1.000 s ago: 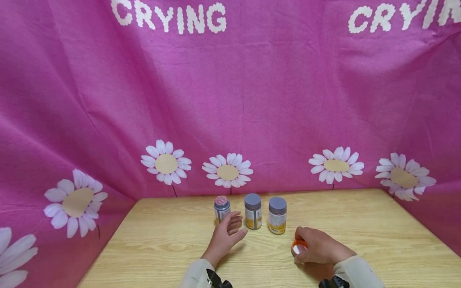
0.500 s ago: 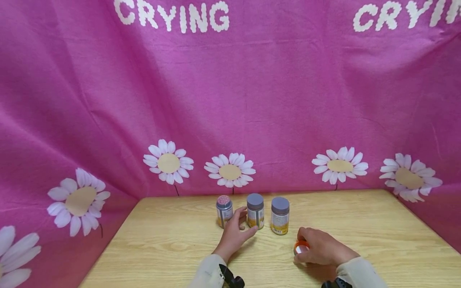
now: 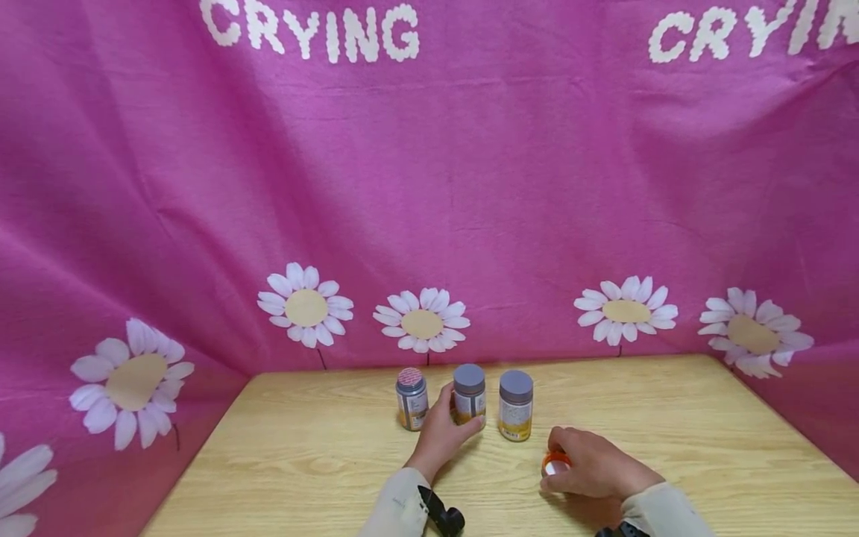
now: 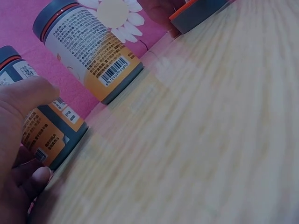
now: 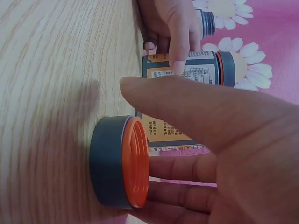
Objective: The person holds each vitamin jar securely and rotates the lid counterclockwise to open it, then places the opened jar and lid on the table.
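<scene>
Three supplement jars stand in a row in the head view. My left hand [image 3: 443, 436] grips the middle jar [image 3: 469, 380], thumb across its front and fingers around the far side. In the left wrist view the thumb [image 4: 35, 95] lies over that jar's label. Left of it is a lidless jar [image 3: 412, 410] with a pink-patterned seal on its mouth; to the right is a capped jar [image 3: 516, 395]. My right hand [image 3: 593, 462] is at a grey cap [image 5: 110, 161] lying orange inside up on the table. Its fingers reach the cap's edge, while the thumb [image 5: 140, 91] stays apart from it.
The wood-grain table [image 3: 302, 462] ends at the back against a magenta cloth [image 3: 523, 186] with printed daisies and white letters. More cloth hangs at both sides. A dark wrist camera [image 3: 443, 513] is strapped over the left sleeve.
My left hand has moved right, from in front of the lidless jar to the middle jar, and has closed around it. My right hand has stayed by the cap.
</scene>
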A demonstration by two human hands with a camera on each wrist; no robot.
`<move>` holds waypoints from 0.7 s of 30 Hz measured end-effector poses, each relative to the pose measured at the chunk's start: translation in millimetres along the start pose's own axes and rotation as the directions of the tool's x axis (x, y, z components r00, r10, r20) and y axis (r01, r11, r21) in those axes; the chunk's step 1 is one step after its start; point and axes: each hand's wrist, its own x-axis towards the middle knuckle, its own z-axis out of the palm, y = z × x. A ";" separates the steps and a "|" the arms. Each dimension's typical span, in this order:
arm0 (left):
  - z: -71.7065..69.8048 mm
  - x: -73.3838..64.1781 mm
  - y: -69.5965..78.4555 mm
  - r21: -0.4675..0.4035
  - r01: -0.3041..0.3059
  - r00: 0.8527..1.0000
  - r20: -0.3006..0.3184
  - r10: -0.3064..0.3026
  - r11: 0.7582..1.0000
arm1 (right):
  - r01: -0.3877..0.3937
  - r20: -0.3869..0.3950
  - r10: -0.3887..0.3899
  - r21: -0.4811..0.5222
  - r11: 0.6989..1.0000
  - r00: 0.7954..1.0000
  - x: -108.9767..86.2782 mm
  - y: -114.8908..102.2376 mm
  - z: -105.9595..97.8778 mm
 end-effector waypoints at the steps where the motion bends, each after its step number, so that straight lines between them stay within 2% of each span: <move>1: -0.3 0.1 -0.1 0.003 0.001 1.000 -0.004 -0.001 1.000 | -0.004 0.003 0.004 -0.001 1.000 1.000 0.1 -0.9 0.0; 5: -1.1 1.3 -1.3 0.014 -0.021 0.999 -0.027 0.022 1.000 | -0.016 0.006 0.016 -0.001 1.000 1.000 1.6 -3.9 -0.3; 12: 0.1 1.1 -3.5 0.017 -0.017 0.999 -0.043 0.018 1.000 | -0.016 0.003 0.016 0.001 1.000 1.000 2.1 -4.3 0.4; 19: 0.1 -4.6 -0.3 0.022 -0.026 0.999 -0.039 0.027 0.999 | 0.007 -0.009 -0.007 -0.017 1.000 1.000 -1.2 -2.2 0.5; 21: 0.0 -6.4 1.6 0.029 -0.045 0.998 -0.033 0.046 0.999 | 0.012 -0.015 -0.013 -0.018 1.000 1.000 -1.9 -1.1 -0.2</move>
